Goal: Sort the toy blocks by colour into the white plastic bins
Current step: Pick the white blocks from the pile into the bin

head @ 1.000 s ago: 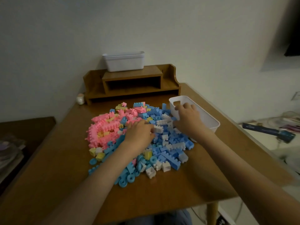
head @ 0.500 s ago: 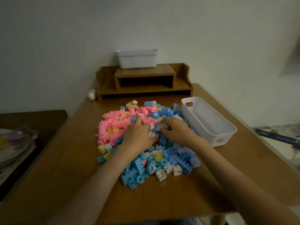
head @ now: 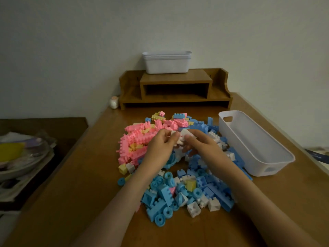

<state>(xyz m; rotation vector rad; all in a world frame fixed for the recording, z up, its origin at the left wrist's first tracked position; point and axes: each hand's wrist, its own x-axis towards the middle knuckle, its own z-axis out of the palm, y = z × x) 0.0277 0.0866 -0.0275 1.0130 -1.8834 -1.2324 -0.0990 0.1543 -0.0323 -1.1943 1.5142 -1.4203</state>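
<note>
White blocks [head: 185, 134], studded, pinched in fingers [head: 175, 138] of left hand [head: 160, 149] and right hand [head: 204, 147]

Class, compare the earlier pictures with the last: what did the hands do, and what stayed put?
The right hand left the white bin, reached into the pile and took white blocks; the left hand rose off the pile and now pinches them too. The bin, pile and stacked bins stayed put.

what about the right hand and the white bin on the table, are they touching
Apart. The head view shows a strip of loose blocks between the right hand, pinching white blocks, and the long wall of the white bin.
</note>
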